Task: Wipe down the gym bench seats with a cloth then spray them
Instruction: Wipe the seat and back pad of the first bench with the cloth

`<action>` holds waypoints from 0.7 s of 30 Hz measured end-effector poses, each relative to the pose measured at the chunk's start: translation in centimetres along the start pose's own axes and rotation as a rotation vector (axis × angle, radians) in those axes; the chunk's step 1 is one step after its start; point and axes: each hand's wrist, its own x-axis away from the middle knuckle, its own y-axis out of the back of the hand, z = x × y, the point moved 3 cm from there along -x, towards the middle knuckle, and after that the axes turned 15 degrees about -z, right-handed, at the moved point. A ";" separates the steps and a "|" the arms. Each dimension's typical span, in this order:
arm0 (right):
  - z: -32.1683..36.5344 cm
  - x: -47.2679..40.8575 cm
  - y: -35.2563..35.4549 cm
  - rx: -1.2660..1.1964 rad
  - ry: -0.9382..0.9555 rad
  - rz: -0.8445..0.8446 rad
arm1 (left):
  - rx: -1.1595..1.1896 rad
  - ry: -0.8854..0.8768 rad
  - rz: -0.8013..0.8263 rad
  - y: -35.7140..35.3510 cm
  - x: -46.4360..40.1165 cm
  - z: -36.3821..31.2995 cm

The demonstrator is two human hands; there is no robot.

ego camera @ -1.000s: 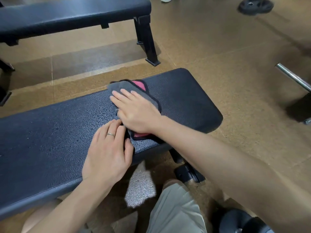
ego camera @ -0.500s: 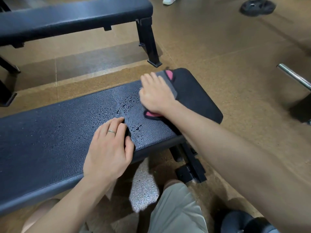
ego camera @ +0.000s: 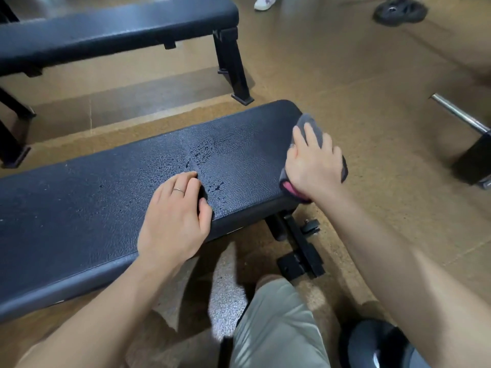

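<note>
So your cloth [ego camera: 316, 134] is at the far right end of the near bench seat [ego camera: 106, 208], half hanging off the end edge, w/ your right hand [ego camera: 313, 166] flat on top of it, fingers spread and pressing down, not pinching anything. Left hand [ego camera: 172, 221] is bare, palm down on the same worktop, fingers loosely together near the front edge, left of the cloth, prob just bracing you.

Handling-wise, imo: the cloth looks like soft microfiber, grey w/ a pink side peeking out at the heel of your palm. Light, floppy, zero stiffness, so it'll bunch or fold if you push w/ fingertips only. A flat palm over the middle is the way to go, and since it's drooping over the end, gather the loose bit under your hand before dragging back. The seat pad is textured vinyl, firm-ish padding, and there are droplets beaded up btw your left hand and the cloth, so I'd guess it's slick there. Cloth should glide easy, but don't lean hard on the wet patch.

Counts, from what shows:
- cloths: 1
- hands: 2
- benches: 2, the near one and a second bench [ego camera: 114, 30] beyond it, well apart across the floor
- ring on the left hand: 1
- spray bottle: 0 in view, can't tell where it is

Also a chrome bar [ego camera: 457, 115] right of the near bench, and a weight plate [ego camera: 398, 9] far beyond its right end.
</note>
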 end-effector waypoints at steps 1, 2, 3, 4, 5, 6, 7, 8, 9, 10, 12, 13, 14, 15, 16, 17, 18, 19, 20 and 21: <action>-0.5 1.7 0.3 0.001 0.012 -0.033 | -0.001 -0.002 0.001 0.0 0.0 -0.1; -0.8 2.8 0.5 0.008 0.018 -0.068 | -0.003 -0.004 -0.001 0.0 0.0 -0.1; -0.8 3.0 0.5 0.012 0.018 -0.092 | -0.005 -0.004 -0.002 0.0 -0.2 0.0; -0.7 2.5 0.4 0.009 0.033 -0.092 | -0.008 -0.002 -0.002 0.0 -0.2 0.0; -0.6 1.2 0.4 0.007 0.052 -0.068 | -0.009 -0.001 0.000 0.0 -0.2 -0.1; -0.6 -0.5 0.1 0.001 0.069 -0.019 | -0.009 0.001 0.000 0.0 -0.2 -0.1; -0.6 -2.5 -0.2 -0.020 0.073 0.036 | -0.010 0.001 -0.003 0.0 -0.2 -0.1; -0.7 -4.3 -0.3 -0.056 0.056 0.090 | -0.013 0.000 -0.003 0.0 -0.2 0.0; -0.7 -5.8 -0.2 -0.091 0.022 0.131 | -0.015 -0.002 -0.001 0.0 -0.2 -0.1; -0.6 -6.8 -0.3 -0.115 -0.012 0.142 | -0.015 -0.001 0.001 0.0 -0.2 -0.1; -0.1 -6.7 -0.5 -0.099 -0.042 0.119 | -0.012 0.005 -0.003 0.1 -0.2 0.0; -0.2 -5.7 -0.4 -0.068 -0.061 0.103 | -0.010 0.008 -0.006 0.1 -0.3 -0.1; -0.5 -4.3 -0.3 -0.032 -0.079 0.077 | -0.009 0.011 -0.009 0.2 -0.2 -0.1; -1.0 -2.5 0.0 -0.008 -0.088 0.030 | -0.007 0.013 -0.012 0.2 -0.1 -0.2; -1.3 -0.5 0.3 0.003 -0.079 -0.033 | -0.006 0.013 -0.015 0.2 -0.1 -0.3; -1.5 1.3 0.4 0.020 -0.051 -0.092 | -0.007 0.012 -0.016 0.2 -0.1 -0.3; -1.5 2.8 0.4 0.040 -0.020 -0.108 | -0.009 0.014 -0.018 0.1 -0.1 -0.2; -1.5 3.5 0.1 0.052 0.010 -0.101 | -0.010 0.015 -0.020 0.0 -0.1 -0.2; -1.5 3.4 0.0 0.047 0.062 -0.088 | -0.007 0.014 -0.022 0.0 -0.2 -0.1; -1.4 2.5 0.0 0.025 0.128 -0.083 | 0.000 0.012 -0.021 -0.1 -0.2 -0.1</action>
